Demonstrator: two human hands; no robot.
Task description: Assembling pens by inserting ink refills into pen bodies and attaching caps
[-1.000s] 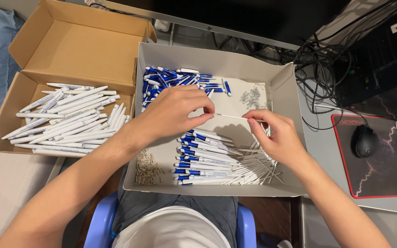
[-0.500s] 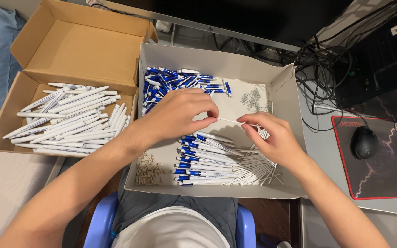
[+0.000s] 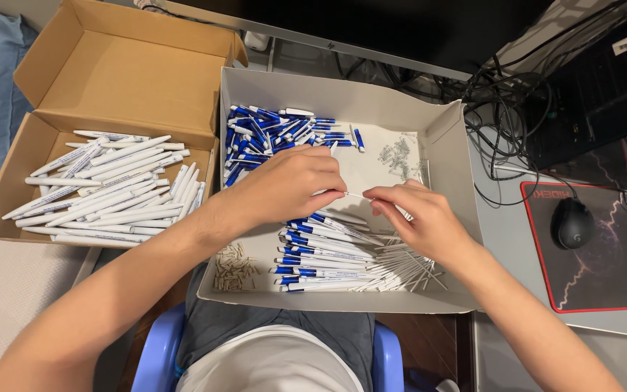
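Head view: left hand [image 3: 288, 185] and right hand [image 3: 419, 218] each pinch one end of a thin white pen refill [image 3: 355, 195] above the shallow white cardboard tray [image 3: 444, 138] of blue-and-white pen barrels [image 3: 313, 254].

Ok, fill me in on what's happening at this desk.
A person sits with a grey tray on their lap. The left hand and right hand meet over it, pinching a thin white refill between their fingertips. In the tray lie blue clips, blue-and-white pen barrels, more refills, small springs and tan tips. A cardboard box to the left holds white pens. A mouse sits to the right.
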